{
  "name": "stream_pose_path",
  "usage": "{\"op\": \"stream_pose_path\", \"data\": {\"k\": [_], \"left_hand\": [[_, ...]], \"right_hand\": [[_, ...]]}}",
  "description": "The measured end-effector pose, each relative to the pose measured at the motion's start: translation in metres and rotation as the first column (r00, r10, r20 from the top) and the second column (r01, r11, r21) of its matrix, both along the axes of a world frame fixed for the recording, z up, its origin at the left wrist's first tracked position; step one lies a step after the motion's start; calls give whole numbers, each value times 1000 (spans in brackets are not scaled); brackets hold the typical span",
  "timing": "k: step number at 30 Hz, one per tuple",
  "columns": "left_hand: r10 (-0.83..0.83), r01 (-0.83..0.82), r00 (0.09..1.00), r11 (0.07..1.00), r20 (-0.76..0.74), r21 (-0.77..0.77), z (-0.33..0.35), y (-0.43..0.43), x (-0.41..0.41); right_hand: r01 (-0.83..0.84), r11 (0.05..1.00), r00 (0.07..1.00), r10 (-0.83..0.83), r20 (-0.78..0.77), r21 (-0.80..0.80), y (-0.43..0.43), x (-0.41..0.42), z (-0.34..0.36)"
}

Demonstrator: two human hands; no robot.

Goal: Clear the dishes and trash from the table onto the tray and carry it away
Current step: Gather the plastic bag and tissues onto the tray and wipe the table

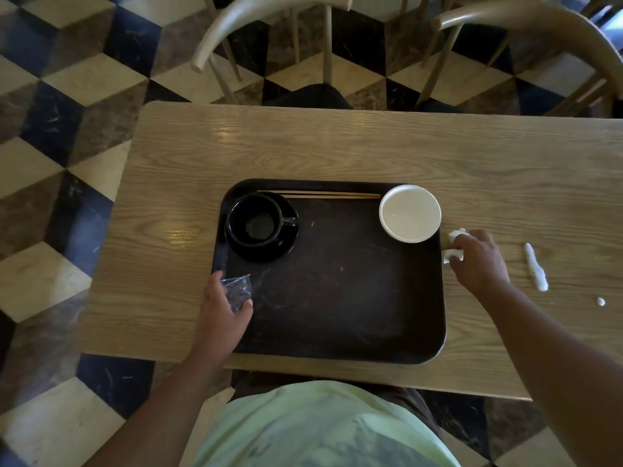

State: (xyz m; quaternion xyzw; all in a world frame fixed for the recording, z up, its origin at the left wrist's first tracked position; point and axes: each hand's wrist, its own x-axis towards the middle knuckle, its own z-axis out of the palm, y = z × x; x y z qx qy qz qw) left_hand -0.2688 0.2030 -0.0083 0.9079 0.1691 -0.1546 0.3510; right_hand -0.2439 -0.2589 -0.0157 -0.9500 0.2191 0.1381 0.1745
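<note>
A black tray (337,298) lies on the wooden table (337,143). On it stand a black cup (254,220) on a black saucer (269,251) at the far left, wooden chopsticks (320,195) along the far rim, and a white dish (410,213) at the far right corner. My left hand (224,305) holds a crumpled clear plastic wrapper (237,289) over the tray's left edge. My right hand (475,257) grips a crumpled white napkin (455,244) on the table just right of the tray.
A twisted white paper strip (536,271) and a small white scrap (601,301) lie on the table to the right. Two wooden chairs (269,28) (539,35) stand behind the table's far edge. The floor is checkered.
</note>
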Motion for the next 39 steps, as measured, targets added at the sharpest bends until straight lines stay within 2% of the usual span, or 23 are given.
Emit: {"op": "stream_pose_path", "data": {"k": [4, 7, 9, 13, 16, 25, 30, 39], "left_hand": [[-49, 49, 999, 998, 6, 43, -2, 1, -1], [-88, 86, 996, 994, 22, 69, -5, 2, -2], [-120, 116, 992, 987, 33, 108, -7, 3, -3], [-159, 144, 985, 974, 73, 177, -10, 3, -4], [-188, 168, 979, 965, 84, 200, -11, 1, -6], [-220, 184, 967, 951, 127, 248, -15, 2, -7], [-246, 205, 964, 930, 101, 306, -14, 0, -10], [-322, 286, 944, 907, 70, 310, -8, 5, -12]], "right_hand": [[13, 1000, 990, -11, 137, -11, 15, -14, 8], [-9, 999, 952, -7, 307, 50, 43, -33, 16], [-50, 997, 936, 23, 351, 67, 63, -47, 18], [-136, 988, 955, 112, 274, 71, 89, -71, 12], [-143, 986, 971, 123, 204, 85, 98, -83, 4], [-204, 977, 970, 193, 145, 61, 116, -104, -1], [-271, 962, 956, 266, 120, 27, 129, -121, -6], [-201, 977, 979, 198, 46, 66, 137, -136, -5]]}}
